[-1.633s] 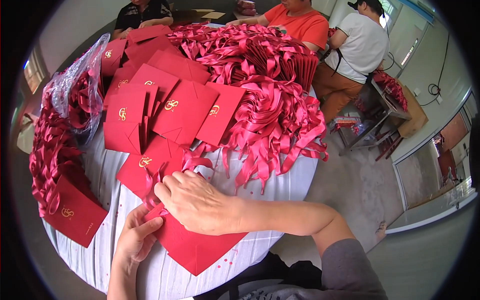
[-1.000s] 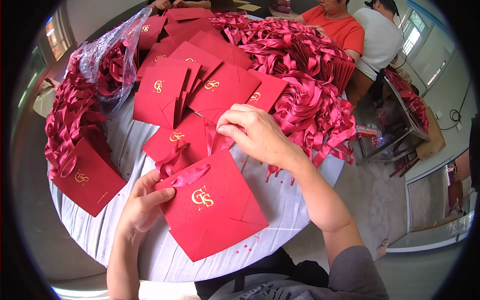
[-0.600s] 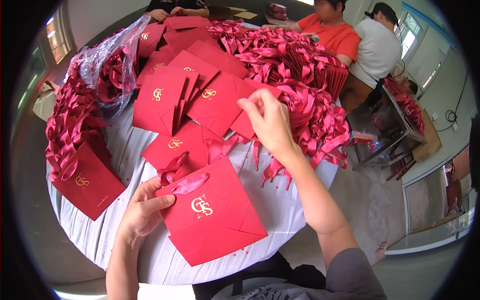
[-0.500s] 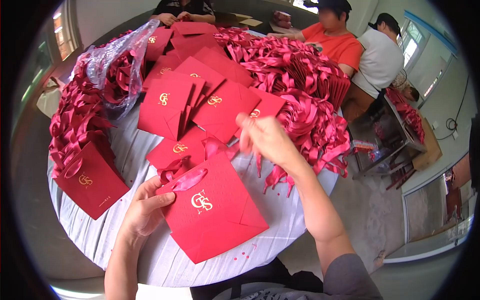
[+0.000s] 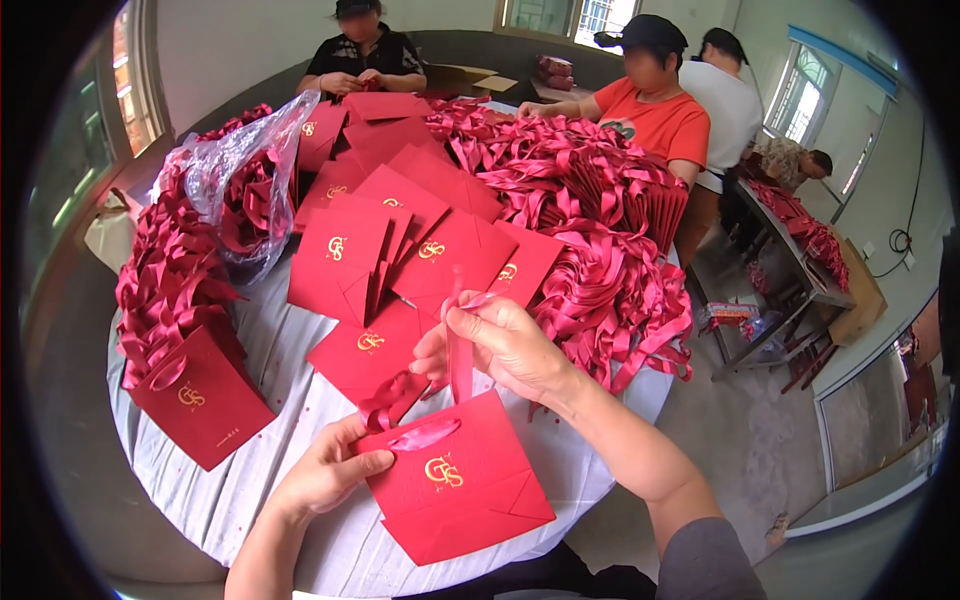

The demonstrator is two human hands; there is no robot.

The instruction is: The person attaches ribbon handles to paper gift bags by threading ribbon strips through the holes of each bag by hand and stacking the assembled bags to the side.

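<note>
A flat red paper bag (image 5: 455,490) with a gold emblem lies at the near edge of the round table (image 5: 250,490). My left hand (image 5: 325,475) presses on its left top corner, thumb on the bag. My right hand (image 5: 500,345) is raised just above the bag's top and pinches a red ribbon strip (image 5: 462,355) that hangs down toward the bag. A looped ribbon handle (image 5: 390,400) sticks out of the bag's top edge near my left hand.
Several more flat red bags (image 5: 400,250) cover the table's middle. Heaps of red ribbon (image 5: 610,260) fill the right side. Finished bags with handles (image 5: 190,385) stack at the left beside a clear plastic bag (image 5: 245,180). Three people (image 5: 655,110) sit at the far side.
My right hand left the bag, reached to the ribbon heap, and came back toward me holding a ribbon strip. The left hand stayed on the bag; the view tilted upward.
</note>
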